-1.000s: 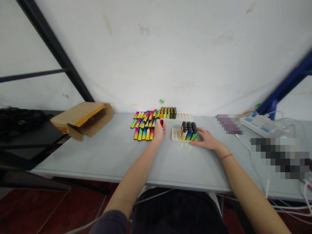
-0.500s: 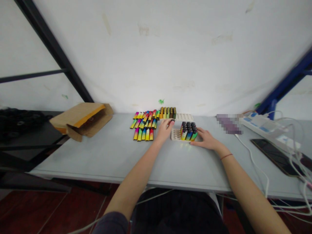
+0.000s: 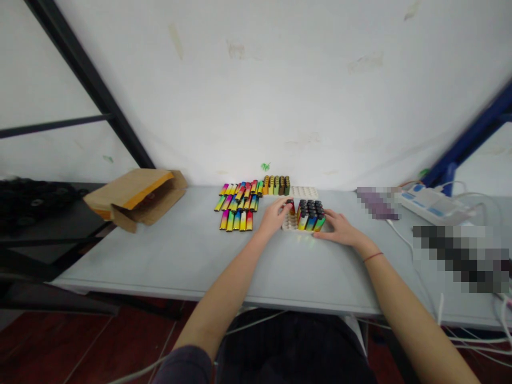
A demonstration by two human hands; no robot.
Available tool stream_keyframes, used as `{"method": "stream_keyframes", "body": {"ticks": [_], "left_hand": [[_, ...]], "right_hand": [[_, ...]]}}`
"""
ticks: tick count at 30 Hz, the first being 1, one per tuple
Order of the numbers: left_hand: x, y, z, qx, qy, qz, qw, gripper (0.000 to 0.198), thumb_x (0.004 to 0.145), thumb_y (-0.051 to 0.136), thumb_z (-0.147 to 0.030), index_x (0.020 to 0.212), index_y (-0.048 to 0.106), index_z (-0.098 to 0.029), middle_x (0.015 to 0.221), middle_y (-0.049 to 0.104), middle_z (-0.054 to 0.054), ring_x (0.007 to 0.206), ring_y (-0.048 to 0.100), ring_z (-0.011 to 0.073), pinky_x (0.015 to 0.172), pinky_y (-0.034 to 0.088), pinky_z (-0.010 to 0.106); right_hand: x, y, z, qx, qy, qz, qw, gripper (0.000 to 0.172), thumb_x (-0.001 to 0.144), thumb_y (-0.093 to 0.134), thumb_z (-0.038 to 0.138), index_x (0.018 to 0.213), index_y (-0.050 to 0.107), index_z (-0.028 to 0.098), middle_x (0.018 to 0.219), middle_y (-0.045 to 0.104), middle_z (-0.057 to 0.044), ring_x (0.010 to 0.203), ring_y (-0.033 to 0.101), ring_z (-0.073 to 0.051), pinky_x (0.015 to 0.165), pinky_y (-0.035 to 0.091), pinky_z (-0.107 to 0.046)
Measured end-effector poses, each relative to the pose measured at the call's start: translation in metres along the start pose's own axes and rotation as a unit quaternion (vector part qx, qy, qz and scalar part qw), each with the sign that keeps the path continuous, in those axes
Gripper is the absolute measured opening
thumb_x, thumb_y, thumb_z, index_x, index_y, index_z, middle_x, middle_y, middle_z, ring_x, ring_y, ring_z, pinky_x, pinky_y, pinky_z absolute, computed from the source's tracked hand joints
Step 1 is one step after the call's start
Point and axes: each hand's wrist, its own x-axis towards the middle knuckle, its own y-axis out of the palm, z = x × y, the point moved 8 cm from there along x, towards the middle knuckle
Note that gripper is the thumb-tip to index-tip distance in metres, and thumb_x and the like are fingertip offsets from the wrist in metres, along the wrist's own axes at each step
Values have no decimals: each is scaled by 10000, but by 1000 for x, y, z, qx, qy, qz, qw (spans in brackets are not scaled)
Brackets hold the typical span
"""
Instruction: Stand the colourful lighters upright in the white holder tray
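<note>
My left hand (image 3: 275, 217) pinches a red lighter (image 3: 292, 207) and holds it upright over the white slotted tray (image 3: 288, 223), just left of the block of rainbow lighters (image 3: 310, 214) standing in that tray. My right hand (image 3: 339, 228) rests on the table against the tray's right side, fingers curled around its corner. A loose spread of rainbow lighters (image 3: 238, 205) lies flat on the grey table (image 3: 168, 250) to the left of my left hand.
Behind the tray stand a row of darker lighters (image 3: 276, 185) and an empty white tray (image 3: 303, 192). An open cardboard box (image 3: 134, 196) lies at the far left. A power strip (image 3: 430, 205) and cables sit at the right, near blurred patches.
My left hand has carried a red lighter from beside the loose pile rightward to the tray. My right hand has stayed at the tray's right side.
</note>
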Motion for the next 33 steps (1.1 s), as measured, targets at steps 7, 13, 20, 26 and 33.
{"method": "stream_keyframes", "body": {"ticks": [7,13,20,26,33], "left_hand": [[-1,6,-8,70,-15,35,997,435,1022,562,-168,1443,651,-227,1361,761,93,1181,742,228,1133,542,415],[-5,-1,-35,216,-28,64,974,426,1052,516,-204,1450,654,-266,1445,709,82,1349,644,238,1178,478,403],[-16,-86,-11,397,-270,94,872,230,953,607,-196,1010,830,-200,1184,800,179,1177,734,357,990,545,459],[-20,-122,17,378,-334,81,860,85,727,855,-272,739,781,-231,940,826,155,1112,743,401,937,527,474],[-18,-95,19,365,-290,114,877,185,667,895,-349,653,746,-240,759,789,104,1032,742,368,995,484,482]], "right_hand": [[0,0,0,4,4,-5,1000,966,819,688,814,1569,577,216,1675,488,-191,1559,433,-427,1296,311,-616],[-1,-1,1,4,4,-1,1000,970,828,680,804,1575,568,197,1673,485,-206,1556,432,-435,1297,291,-641],[-2,-2,4,14,6,2,1000,986,822,672,818,1571,574,184,1687,468,-209,1551,437,-442,1301,295,-624],[-2,-3,4,13,-1,-4,1000,992,827,657,830,1589,558,203,1689,467,-204,1546,432,-468,1294,283,-665],[-2,-4,4,16,5,2,1000,1004,813,679,836,1590,562,211,1693,466,-189,1556,422,-465,1306,278,-645]]}}
